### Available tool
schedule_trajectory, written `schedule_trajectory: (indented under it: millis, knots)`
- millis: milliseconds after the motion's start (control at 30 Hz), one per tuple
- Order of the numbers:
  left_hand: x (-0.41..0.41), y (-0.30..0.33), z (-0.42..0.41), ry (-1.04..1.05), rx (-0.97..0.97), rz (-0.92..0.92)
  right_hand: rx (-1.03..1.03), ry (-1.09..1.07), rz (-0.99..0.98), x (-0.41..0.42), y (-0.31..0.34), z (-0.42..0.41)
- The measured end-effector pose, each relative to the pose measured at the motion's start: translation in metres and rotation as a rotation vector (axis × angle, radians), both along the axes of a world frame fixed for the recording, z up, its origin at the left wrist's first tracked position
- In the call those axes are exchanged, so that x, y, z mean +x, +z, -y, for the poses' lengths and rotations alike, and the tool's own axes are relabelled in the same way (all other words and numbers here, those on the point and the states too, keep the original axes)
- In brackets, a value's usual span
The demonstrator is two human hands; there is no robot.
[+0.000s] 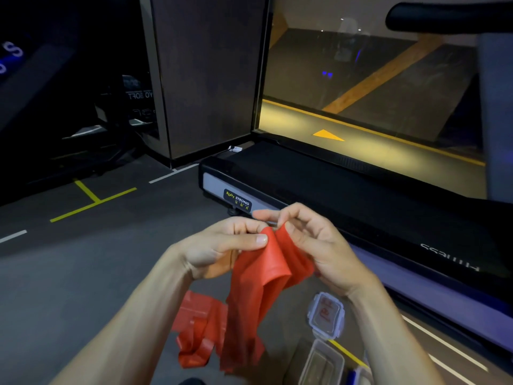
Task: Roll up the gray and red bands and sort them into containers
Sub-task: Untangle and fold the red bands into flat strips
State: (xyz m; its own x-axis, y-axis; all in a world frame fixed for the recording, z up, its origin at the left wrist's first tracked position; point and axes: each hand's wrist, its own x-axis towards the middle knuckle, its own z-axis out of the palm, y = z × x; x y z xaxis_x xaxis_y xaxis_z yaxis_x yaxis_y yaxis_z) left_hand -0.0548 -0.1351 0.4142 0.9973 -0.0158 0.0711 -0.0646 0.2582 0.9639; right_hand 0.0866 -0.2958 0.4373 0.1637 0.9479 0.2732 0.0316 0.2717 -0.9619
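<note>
The left hand [222,245] pinches the top edge of the red band [258,295], and the right hand [313,245] grips the same edge just beside it. The band hangs down unrolled, long axis near vertical, its tail heaped on the floor [69,273]. Rolling seems barely begun; the clear container [323,362] at the near right waits, and no gray band is visible.

Red band [258,295] thin matt rubber; container [322,362] clear plastic

both hands, left [222,247] and right [311,240], pinch the red band [258,287] up top; 2 clear containers [323,362] sit below the right one.
</note>
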Motion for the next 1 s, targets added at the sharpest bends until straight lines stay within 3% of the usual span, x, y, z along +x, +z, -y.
schedule_trajectory:
  millis: [300,433,500,633,700,1000]
  knots:
    - [0.000,0.001,0.000,0.014,0.112,-0.093,-0.108,-0.145,0.373,0.006,-0.005,0.002]
    - [0.001,-0.002,0.000,0.016,0.176,-0.123,-0.114,-0.113,0.410,0.012,0.000,0.005]
    - [0.002,-0.004,-0.001,-0.006,0.288,-0.136,-0.064,-0.118,0.326,0.015,0.004,0.007]
    - [0.001,-0.005,-0.002,-0.007,0.433,-0.163,0.030,-0.168,-0.124,0.024,0.010,0.011]
    - [0.002,-0.005,0.001,0.017,0.508,-0.156,0.066,-0.195,-0.255,0.031,0.010,0.013]
    - [0.013,-0.009,0.006,0.175,0.565,-0.075,0.075,-0.210,-0.411,0.036,0.013,0.015]
